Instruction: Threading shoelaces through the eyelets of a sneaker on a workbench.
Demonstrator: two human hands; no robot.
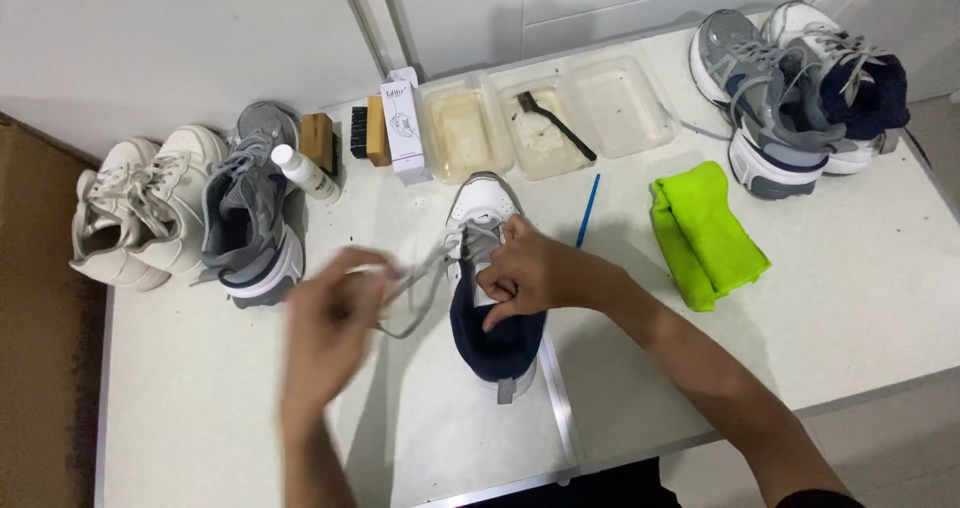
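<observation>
Here, a white and navy sneaker (492, 298) stands toe-away at the middle of a white table (870, 308); the right hand (528, 273), fingers curled, presses on its tongue and eyelets; the left hand (335, 318), blurred, is closed around a grey lace (425, 273) running from the shoe's front out to the left; behind lie three clear plastic tubs (545, 118), one holding a black brush (553, 123), beside a white box (405, 128) and a white bottle (305, 173); a lime-green cloth (705, 233) and a blue stick (588, 211) lie to the right; other sneakers sit at both far corners.
</observation>
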